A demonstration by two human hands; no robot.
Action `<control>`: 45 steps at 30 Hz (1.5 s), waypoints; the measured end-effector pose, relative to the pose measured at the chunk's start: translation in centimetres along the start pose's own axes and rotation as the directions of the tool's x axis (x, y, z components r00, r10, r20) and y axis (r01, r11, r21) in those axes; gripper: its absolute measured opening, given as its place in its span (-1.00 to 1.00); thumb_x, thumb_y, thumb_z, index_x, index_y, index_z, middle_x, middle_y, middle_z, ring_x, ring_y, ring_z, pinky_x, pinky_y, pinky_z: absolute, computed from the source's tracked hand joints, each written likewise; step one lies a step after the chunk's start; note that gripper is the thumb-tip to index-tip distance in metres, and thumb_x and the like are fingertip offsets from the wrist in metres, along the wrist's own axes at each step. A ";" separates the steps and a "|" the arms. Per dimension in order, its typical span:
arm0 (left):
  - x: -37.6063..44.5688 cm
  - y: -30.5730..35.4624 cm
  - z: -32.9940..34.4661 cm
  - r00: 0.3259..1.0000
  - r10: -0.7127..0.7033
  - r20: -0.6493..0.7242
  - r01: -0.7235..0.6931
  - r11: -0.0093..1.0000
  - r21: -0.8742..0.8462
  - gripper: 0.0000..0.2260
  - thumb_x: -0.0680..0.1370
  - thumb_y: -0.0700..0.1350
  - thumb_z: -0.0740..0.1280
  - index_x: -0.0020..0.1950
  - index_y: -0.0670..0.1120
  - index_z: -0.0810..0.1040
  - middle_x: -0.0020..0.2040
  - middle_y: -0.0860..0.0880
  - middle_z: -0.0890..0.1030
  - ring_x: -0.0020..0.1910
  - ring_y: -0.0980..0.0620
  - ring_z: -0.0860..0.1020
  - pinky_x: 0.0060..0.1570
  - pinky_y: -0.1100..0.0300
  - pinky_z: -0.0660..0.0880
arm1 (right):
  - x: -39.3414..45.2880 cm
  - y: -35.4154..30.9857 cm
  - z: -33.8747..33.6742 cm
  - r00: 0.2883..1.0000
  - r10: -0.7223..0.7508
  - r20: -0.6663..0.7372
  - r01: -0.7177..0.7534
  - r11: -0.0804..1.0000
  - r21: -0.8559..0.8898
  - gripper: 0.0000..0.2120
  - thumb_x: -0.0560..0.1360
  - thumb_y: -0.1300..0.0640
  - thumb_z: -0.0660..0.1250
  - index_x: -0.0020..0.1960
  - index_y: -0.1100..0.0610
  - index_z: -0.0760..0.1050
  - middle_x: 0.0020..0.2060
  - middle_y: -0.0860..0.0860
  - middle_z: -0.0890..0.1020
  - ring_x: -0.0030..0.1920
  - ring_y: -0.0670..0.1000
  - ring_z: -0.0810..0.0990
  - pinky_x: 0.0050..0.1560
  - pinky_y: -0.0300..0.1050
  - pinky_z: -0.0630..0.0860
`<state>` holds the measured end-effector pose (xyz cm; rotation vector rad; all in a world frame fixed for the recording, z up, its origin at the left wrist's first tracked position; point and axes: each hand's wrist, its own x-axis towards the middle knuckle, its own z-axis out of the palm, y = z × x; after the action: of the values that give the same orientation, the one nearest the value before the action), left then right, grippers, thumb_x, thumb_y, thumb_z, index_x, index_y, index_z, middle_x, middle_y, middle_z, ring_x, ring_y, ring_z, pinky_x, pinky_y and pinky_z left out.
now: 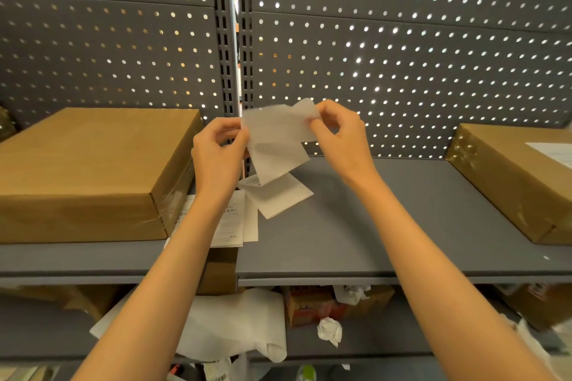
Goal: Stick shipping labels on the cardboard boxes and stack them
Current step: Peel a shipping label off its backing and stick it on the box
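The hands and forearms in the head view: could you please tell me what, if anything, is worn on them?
Nothing shows on them. The left hand and right hand are bare: no gloves, and no rings visible from this angle. Both wrists carry no watch or band, and both forearms are uncovered down to the bottom edge of the picture, with no sleeve in view.

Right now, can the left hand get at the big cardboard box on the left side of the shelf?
Probably not yet: the left hand pinches the label sheet together with the right hand. The box lies close beside it, with nothing between.
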<state>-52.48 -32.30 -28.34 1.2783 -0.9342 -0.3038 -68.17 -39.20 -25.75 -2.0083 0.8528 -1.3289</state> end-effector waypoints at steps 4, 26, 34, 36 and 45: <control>-0.2 0.0 0.0 1.000 0.028 0.011 -0.028 1.000 -0.002 -0.91 0.53 -0.18 0.34 0.01 -0.11 0.59 -0.15 0.10 0.63 -0.14 0.19 0.62 -0.19 0.21 0.59 | -0.3 0.5 -0.1 0.996 0.044 0.073 -0.041 0.998 -0.045 -0.74 0.48 0.28 0.12 -0.20 0.10 0.56 -0.27 -0.07 0.60 -0.35 -0.16 0.40 -0.33 -0.38 0.30; -2.0 0.7 0.2 0.861 0.132 0.491 -0.183 0.981 0.057 -0.76 0.47 -0.22 0.42 0.09 0.02 0.60 0.06 0.10 0.63 0.07 0.18 0.59 0.14 0.25 0.51 | -0.6 0.2 0.0 0.971 0.236 0.036 -0.237 0.971 0.038 -0.82 0.47 0.25 0.26 0.04 0.08 0.49 -0.17 0.00 0.65 -0.14 -0.02 0.62 -0.22 -0.24 0.50; -1.3 0.7 -0.4 0.937 0.083 0.340 -0.118 0.990 0.083 -0.74 0.51 -0.24 0.36 0.14 0.02 0.56 0.11 0.10 0.60 0.15 0.13 0.54 0.10 0.27 0.49 | -0.5 0.2 -0.4 0.986 0.167 -0.022 -0.165 0.982 0.090 -0.73 0.53 0.27 0.18 0.16 0.14 0.55 0.01 -0.09 0.62 0.05 -0.10 0.58 0.00 -0.21 0.52; -1.4 0.8 -0.4 0.941 0.079 0.330 -0.109 0.991 0.074 -0.73 0.50 -0.24 0.37 0.14 0.04 0.55 0.11 0.12 0.59 0.16 0.13 0.53 0.08 0.31 0.48 | -0.4 0.0 -0.5 0.984 0.168 -0.051 -0.162 0.981 0.110 -0.71 0.54 0.27 0.17 0.19 0.14 0.53 0.00 -0.06 0.62 0.05 -0.07 0.58 0.01 -0.19 0.51; -1.7 -0.3 0.2 0.944 -0.008 0.330 -0.032 0.993 0.113 -0.79 0.48 -0.09 0.41 0.11 -0.03 0.56 -0.03 0.08 0.63 -0.13 0.05 0.63 -0.10 0.17 0.60 | -0.6 -0.5 -0.4 0.968 0.242 -0.073 -0.220 0.950 0.222 -0.70 0.54 0.31 0.11 0.19 0.12 0.47 -0.27 0.13 0.50 -0.23 -0.04 0.48 -0.18 -0.07 0.47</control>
<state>-53.58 -31.40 -29.37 1.3526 -1.2604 -0.4697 -68.66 -38.52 -25.59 -1.6359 0.9188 -1.3325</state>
